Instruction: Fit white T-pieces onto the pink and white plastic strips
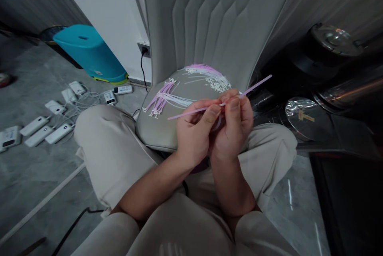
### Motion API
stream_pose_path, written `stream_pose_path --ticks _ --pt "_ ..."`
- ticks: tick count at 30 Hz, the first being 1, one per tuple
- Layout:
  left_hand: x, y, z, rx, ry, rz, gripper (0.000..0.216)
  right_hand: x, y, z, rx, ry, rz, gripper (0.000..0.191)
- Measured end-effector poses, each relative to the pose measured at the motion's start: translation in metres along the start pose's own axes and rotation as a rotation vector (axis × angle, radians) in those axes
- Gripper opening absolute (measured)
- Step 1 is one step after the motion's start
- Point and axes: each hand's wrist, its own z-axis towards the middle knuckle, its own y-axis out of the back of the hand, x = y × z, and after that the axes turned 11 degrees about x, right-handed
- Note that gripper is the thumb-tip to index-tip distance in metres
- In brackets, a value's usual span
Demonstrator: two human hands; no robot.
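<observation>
Both hands meet above the front of the chair seat, fingers pinched together. A thin lilac plastic stick (257,84) runs through the grip of my right hand (235,128) and pokes out to the upper right. Another lilac length (187,113) sticks out leftward past the fingers of my left hand (193,138). A small white piece shows between the thumbs; whether it joins the two lengths I cannot tell. A pale loop hangs below the fingers. On the seat, left of my hands, lies a bundle of lilac and white sticks (161,98) with white ends.
A grey padded chair (209,16) stands between my knees. Behind my hands lies a pile of white and pink sticks (217,80). Several white devices with cables (61,132) and a turquoise bin (86,50) are at left. Metal pots (335,40) stand at right.
</observation>
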Motion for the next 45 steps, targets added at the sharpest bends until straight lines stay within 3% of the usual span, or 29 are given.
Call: stream_pose_path --ticks 5,15,32,45 --pt "0.0010 0.0008 0.0003 0.007 -0.004 -0.009 0.024 0.0004 0.0004 -0.0002 0.007 0.001 -0.033 0.027" --pt "-0.0017 -0.0030 -0.0006 -0.038 0.062 -0.021 0.035 0.0008 -0.0018 0.0002 0.011 -0.016 0.178 0.023" --pt "0.0010 -0.0001 0.0014 -0.009 0.047 -0.020 0.035 -0.0031 0.0005 -0.0002 -0.035 -0.040 0.013 0.029" --pt "-0.0002 0.0012 -0.0008 0.013 0.042 0.000 0.030 0.0001 -0.0010 -0.0021 -0.062 -0.020 0.044 0.026"
